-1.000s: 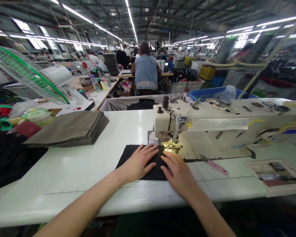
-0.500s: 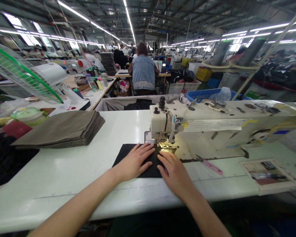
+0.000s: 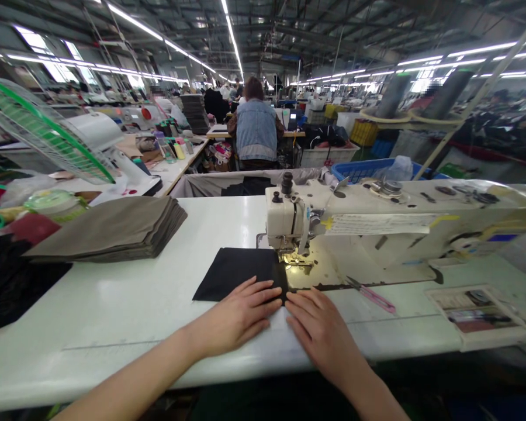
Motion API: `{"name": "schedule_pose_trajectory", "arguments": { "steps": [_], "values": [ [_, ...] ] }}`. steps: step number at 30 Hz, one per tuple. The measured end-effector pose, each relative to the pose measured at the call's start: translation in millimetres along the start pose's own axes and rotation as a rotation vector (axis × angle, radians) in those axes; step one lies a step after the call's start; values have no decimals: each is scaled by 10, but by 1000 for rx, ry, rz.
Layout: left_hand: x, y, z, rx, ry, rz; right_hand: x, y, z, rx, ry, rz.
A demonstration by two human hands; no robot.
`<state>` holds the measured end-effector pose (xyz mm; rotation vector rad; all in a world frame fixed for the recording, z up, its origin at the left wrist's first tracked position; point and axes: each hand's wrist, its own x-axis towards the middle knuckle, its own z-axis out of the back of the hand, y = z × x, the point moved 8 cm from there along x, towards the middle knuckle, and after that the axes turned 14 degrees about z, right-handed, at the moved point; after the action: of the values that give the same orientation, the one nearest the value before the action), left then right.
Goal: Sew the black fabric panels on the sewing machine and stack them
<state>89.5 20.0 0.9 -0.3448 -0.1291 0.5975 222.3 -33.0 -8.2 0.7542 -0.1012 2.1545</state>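
A black fabric piece [image 3: 236, 270] lies flat on the pale sewing table, its right edge by the presser foot [image 3: 297, 260] of a sewing machine [image 3: 284, 219]. My left hand [image 3: 248, 313] rests palm down on the near right part of the fabric, fingers stretched out. Close beside it, my right hand [image 3: 318, 321] lies with its fingertips at the fabric's near right corner, fingers extended. Neither hand grips anything. Whatever lies beneath the fingertips is hidden.
Pink-handled thread snips [image 3: 374, 298] lie right of my right hand. A stack of brown-grey fabric pieces [image 3: 114, 231] sits on the left, with a green-rimmed fan [image 3: 48, 131] behind it. A tray of small parts [image 3: 482, 316] is set at the right. A person in a denim vest [image 3: 256, 130] sits ahead.
Both hands have slid back toward the table's front edge. The black fabric has turned and shifted a little, and more of its far left part shows.
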Motion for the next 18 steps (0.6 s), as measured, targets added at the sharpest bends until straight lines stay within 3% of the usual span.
{"name": "schedule_pose_trajectory", "arguments": {
  "steps": [11,18],
  "values": [
    [445,450,108,52,-16,33,442,-450,-132,-99,34,-119],
    [630,632,164,19,-35,43,505,-520,-158,-116,81,-171]
  ]
}}
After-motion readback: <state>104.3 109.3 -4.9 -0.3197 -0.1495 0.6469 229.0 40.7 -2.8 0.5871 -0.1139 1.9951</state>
